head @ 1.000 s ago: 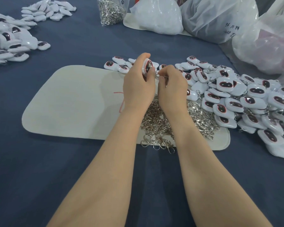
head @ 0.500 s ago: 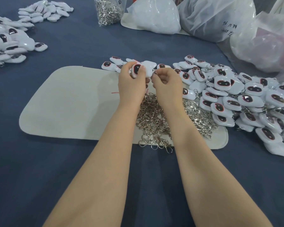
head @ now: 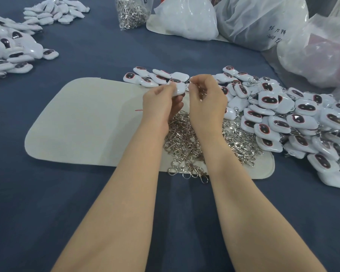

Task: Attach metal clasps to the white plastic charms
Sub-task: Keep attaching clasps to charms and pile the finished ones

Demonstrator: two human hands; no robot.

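Observation:
My left hand pinches a white plastic charm with a dark oval face, holding it above the cream mat. Right beside it, my right hand pinches a small metal clasp at the charm's edge; most of the clasp is hidden by my fingers. A loose heap of metal clasps lies on the mat under both wrists. Several white charms are piled to the right, and a few more charms sit just beyond my hands.
More white charms lie in heaps at the far left on the blue cloth. A clear bag of clasps stands at the back. Large plastic bags crowd the back right.
The charm in my left hand has turned from upright to lying flatter. Both hands stay close together above the clasp heap, with the right hand still working at the charm's edge.

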